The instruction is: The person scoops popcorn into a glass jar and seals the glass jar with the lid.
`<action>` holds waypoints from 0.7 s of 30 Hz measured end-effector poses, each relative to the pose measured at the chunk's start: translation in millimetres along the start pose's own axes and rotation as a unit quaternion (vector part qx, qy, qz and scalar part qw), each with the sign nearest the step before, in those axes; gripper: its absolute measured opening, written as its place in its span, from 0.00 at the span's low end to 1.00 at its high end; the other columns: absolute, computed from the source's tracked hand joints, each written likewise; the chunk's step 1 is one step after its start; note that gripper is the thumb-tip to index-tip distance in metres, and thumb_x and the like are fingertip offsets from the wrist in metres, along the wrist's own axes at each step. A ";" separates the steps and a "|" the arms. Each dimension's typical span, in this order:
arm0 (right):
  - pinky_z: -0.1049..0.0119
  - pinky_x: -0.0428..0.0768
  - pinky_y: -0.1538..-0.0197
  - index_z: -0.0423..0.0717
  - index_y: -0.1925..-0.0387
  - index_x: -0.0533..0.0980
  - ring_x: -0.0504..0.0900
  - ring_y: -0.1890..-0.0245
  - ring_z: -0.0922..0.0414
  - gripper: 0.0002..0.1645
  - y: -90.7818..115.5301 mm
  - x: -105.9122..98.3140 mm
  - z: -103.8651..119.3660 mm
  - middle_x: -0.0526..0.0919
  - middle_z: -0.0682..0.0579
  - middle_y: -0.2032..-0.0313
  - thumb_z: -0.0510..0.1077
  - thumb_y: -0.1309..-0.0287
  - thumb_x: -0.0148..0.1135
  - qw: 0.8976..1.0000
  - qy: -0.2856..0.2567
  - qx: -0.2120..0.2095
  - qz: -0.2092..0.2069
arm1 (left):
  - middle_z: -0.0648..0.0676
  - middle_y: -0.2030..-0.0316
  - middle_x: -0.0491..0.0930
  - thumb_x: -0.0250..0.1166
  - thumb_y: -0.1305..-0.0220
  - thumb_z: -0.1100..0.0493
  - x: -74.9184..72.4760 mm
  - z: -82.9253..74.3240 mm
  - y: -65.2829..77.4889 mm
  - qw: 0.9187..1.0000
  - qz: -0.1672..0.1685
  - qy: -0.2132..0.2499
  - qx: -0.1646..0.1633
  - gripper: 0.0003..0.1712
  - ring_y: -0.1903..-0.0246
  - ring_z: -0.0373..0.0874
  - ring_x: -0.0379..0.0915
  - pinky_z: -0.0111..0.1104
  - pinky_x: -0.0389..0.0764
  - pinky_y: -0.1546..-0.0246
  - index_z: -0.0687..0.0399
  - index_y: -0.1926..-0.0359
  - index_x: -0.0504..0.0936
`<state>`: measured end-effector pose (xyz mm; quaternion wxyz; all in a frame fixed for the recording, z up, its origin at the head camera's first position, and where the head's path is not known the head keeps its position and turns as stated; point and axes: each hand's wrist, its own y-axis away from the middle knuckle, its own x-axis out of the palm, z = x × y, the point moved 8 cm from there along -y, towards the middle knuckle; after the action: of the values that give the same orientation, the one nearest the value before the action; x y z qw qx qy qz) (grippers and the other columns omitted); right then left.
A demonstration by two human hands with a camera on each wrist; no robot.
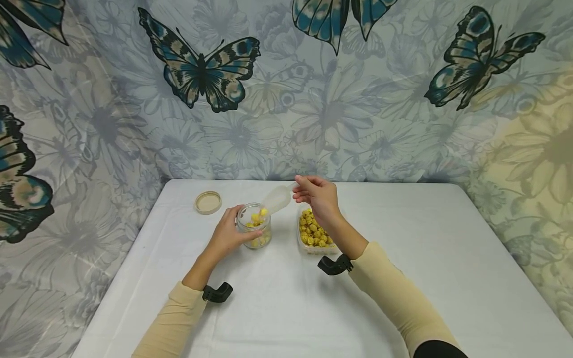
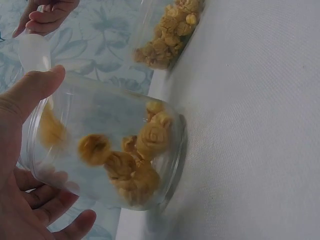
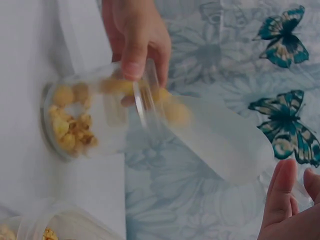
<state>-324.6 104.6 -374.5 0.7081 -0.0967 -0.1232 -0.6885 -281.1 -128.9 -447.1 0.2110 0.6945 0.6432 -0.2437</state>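
On the table, my left hand (image 1: 227, 233) grips an open glass jar (image 2: 100, 112), thumb on the near side and fingers round the far side. Several yellow popcorn pieces (image 3: 70, 131) lie at the jar's bottom. My right hand (image 1: 319, 198) pinches the handle of a translucent plastic scoop (image 1: 277, 199) and tilts it down over the jar's mouth. In the right wrist view, blurred popcorn (image 3: 177, 112) slides off the scoop's lip into the jar. Below my right forearm stands a clear plastic tub (image 1: 315, 250) of yellow popcorn (image 1: 312, 231).
A round beige lid (image 1: 208, 203) lies on the table to the left of the jar, near the back. The white-covered table (image 1: 268, 308) ends at a patterned butterfly backdrop (image 1: 268, 144). Each wrist wears a black camera mount (image 1: 218, 292).
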 end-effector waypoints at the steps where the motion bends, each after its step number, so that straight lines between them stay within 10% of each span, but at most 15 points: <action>1: 0.71 0.84 0.72 0.38 0.62 0.76 0.83 0.81 0.61 0.12 -0.3 0.2 0.5 0.84 0.53 0.79 0.44 0.39 0.65 1.000 0.000 -0.002 0.001 | 0.61 0.38 0.67 0.77 0.54 0.44 -0.1 0.0 -0.2 1.000 -0.001 0.000 0.001 0.53 0.36 0.58 0.66 0.54 0.68 0.35 0.58 0.31 0.63; 21: 0.74 0.81 0.75 0.40 0.62 0.77 0.81 0.81 0.62 0.09 1.0 -13.0 -3.0 0.83 0.54 0.79 0.43 0.37 0.63 1.000 0.015 0.014 -0.004 | 0.61 0.39 0.67 0.76 0.52 0.42 0.3 -0.1 0.9 1.000 0.000 -0.013 0.006 0.52 0.39 0.58 0.67 0.53 0.71 0.40 0.57 0.31 0.62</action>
<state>-323.7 116.0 -381.4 0.7081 -0.0759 -0.1233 -0.6911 -280.2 -128.6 -447.3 0.2151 0.6926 0.6391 -0.2560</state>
